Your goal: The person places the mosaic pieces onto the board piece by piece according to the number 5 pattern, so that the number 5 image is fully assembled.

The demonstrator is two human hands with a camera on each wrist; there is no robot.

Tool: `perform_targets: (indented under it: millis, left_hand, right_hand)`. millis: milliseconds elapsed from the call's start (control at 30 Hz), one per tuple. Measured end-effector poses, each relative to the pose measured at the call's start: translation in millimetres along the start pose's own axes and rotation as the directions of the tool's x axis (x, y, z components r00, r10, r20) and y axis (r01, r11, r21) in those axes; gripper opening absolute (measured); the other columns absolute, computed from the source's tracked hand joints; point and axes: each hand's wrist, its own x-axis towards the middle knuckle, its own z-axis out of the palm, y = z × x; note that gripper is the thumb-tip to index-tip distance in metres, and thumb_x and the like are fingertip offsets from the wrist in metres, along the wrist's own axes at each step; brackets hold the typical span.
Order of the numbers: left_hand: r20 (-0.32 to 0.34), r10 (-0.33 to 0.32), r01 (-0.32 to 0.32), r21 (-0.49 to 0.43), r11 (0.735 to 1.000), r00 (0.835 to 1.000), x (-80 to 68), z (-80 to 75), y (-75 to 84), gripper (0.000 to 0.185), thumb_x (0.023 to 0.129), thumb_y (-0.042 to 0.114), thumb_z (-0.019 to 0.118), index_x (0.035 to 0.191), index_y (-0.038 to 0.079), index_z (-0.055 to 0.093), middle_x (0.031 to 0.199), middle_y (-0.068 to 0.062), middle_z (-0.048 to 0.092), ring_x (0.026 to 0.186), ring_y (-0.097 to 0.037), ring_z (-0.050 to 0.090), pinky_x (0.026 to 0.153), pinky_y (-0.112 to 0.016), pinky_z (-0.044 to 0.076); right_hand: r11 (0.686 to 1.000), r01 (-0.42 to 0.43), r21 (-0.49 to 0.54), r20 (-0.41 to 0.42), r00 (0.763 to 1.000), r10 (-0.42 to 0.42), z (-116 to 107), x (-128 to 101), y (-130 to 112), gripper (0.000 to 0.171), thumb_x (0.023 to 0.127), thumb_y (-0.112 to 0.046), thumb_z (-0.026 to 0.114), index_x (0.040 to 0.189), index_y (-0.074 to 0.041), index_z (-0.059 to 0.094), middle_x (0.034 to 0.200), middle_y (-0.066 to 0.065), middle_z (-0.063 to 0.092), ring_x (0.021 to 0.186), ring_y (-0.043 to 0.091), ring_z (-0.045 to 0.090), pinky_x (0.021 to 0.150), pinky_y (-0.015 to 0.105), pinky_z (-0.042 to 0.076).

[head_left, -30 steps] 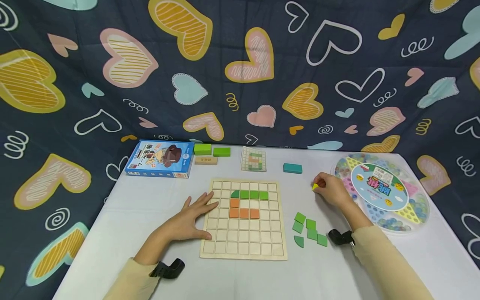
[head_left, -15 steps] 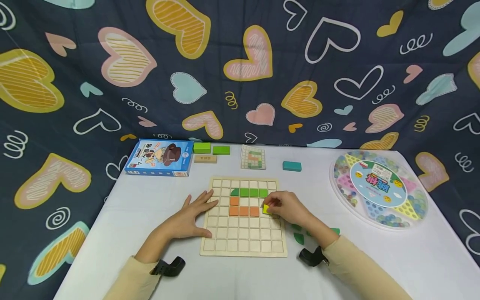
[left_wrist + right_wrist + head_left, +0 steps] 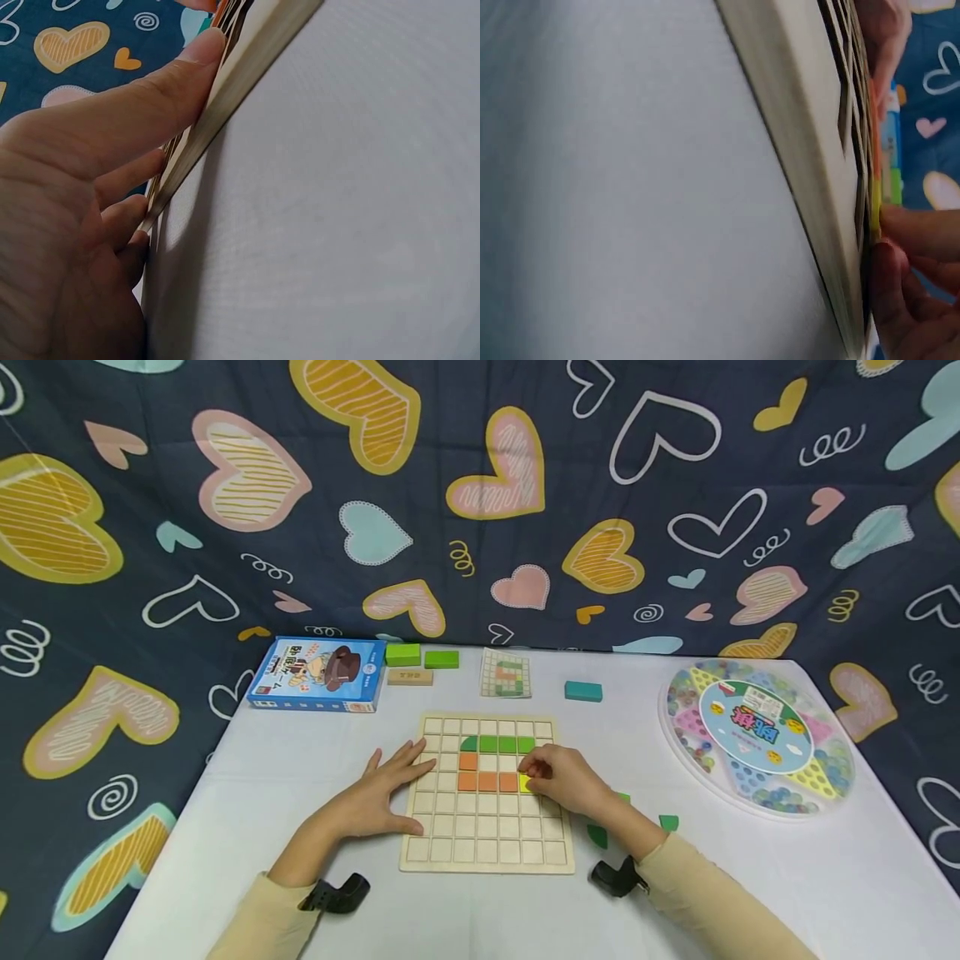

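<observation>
The yellow tile (image 3: 527, 783) could seat crooked or land in the wrong square: it is small, the fingertips cover most of it, and it sits tight against the end of the orange tiles (image 3: 487, 782), so a slight tilt might leave one edge riding on a grid rib. A push from the side could also nudge those orange tiles, or the green tiles (image 3: 498, 745) in the row above. If the wooden board (image 3: 487, 852) slides on the smooth desk (image 3: 300, 777), the aim shifts with it.

The right hand (image 3: 566, 781) hovers over the right part of the board, fingers curled and pinching the yellow tile at the square just right of the orange row; the right wrist view shows fingertips (image 3: 911, 232) pressed to its yellow edge. The left hand (image 3: 382, 793) lies flat, fingers spread and fairly straight, on the board's left edge, holding nothing; its thumb (image 3: 150, 97) rests along the rim.
</observation>
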Motion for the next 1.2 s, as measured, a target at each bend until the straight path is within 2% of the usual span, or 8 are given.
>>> perform_targets:
  millis: [133, 233, 400, 600, 900, 1200]
  left_hand:
    - [0.001, -0.006, 0.006, -0.001, 1.000, 1.000, -0.9, 0.0, 0.2, 0.098, 0.064, 0.051, 0.081, 0.145, 0.015, 0.040, 0.159, -0.008, 0.014, 0.147, -0.032, 0.010, 0.112, -0.063, -0.003]
    - [0.002, -0.006, 0.006, 0.001, 1.000, 1.000, -0.8, -0.1, -0.1, 0.099, 0.064, 0.051, 0.081, 0.145, 0.015, 0.039, 0.160, -0.008, 0.014, 0.147, -0.032, 0.009, 0.112, -0.063, -0.003]
    - [-0.003, 0.004, -0.004, 0.013, 1.000, 1.000, -1.0, -2.9, 0.0, 0.099, 0.063, 0.050, 0.082, 0.145, 0.015, 0.039, 0.159, -0.009, 0.015, 0.147, -0.033, 0.010, 0.112, -0.064, -0.003]
    - [-0.003, 0.004, -0.004, 0.013, 1.000, 1.000, -1.7, -4.3, -1.5, 0.099, 0.063, 0.050, 0.082, 0.145, 0.015, 0.040, 0.159, -0.010, 0.015, 0.146, -0.034, 0.011, 0.111, -0.065, -0.002]
    - [0.010, 0.000, 0.000, 0.001, 1.000, 1.000, -0.5, -1.9, 0.1, 0.098, 0.064, 0.049, 0.082, 0.145, 0.014, 0.039, 0.159, -0.009, 0.014, 0.147, -0.033, 0.009, 0.112, -0.063, -0.003]
    - [0.011, -0.003, 0.003, 0.004, 1.000, 1.000, 1.5, -1.2, -0.6, 0.099, 0.063, 0.050, 0.082, 0.146, 0.016, 0.039, 0.160, -0.008, 0.014, 0.147, -0.032, 0.009, 0.112, -0.063, -0.004]
  right_hand:
    - [0.999, 0.028, 0.044, -0.049, 0.998, -0.026, -15, -6, 9, 0.020, 0.086, -0.011, 0.068, 0.106, -0.007, 0.067, 0.094, 0.000, 0.065, 0.084, 0.011, 0.060, 0.075, 0.025, 0.054]
    - [0.998, 0.034, 0.043, -0.084, 0.996, -0.031, -32, -19, 22, 0.025, 0.087, -0.009, 0.067, 0.111, -0.006, 0.066, 0.103, 0.005, 0.066, 0.091, 0.016, 0.062, 0.081, 0.031, 0.055]
    - [1.000, 0.001, -0.027, -0.072, 0.997, -0.003, -51, -46, 49, 0.028, 0.087, -0.006, 0.065, 0.116, -0.007, 0.064, 0.113, 0.006, 0.065, 0.101, 0.021, 0.062, 0.087, 0.036, 0.053]
    - [0.996, -0.011, -0.085, -0.013, 1.000, 0.010, -52, -59, 62, 0.032, 0.084, -0.003, 0.066, 0.115, -0.014, 0.067, 0.116, 0.000, 0.062, 0.107, 0.019, 0.058, 0.093, 0.037, 0.049]
    - [0.993, -0.012, -0.121, 0.000, 1.000, 0.012, -51, -61, 61, 0.027, 0.083, -0.002, 0.067, 0.108, -0.011, 0.068, 0.104, -0.001, 0.061, 0.092, 0.012, 0.058, 0.081, 0.026, 0.051]
    - [0.986, -0.030, -0.161, -0.050, 0.999, 0.022, -51, -63, 63, 0.025, 0.082, -0.004, 0.070, 0.106, -0.010, 0.069, 0.101, -0.002, 0.062, 0.086, 0.009, 0.055, 0.075, 0.025, 0.050]
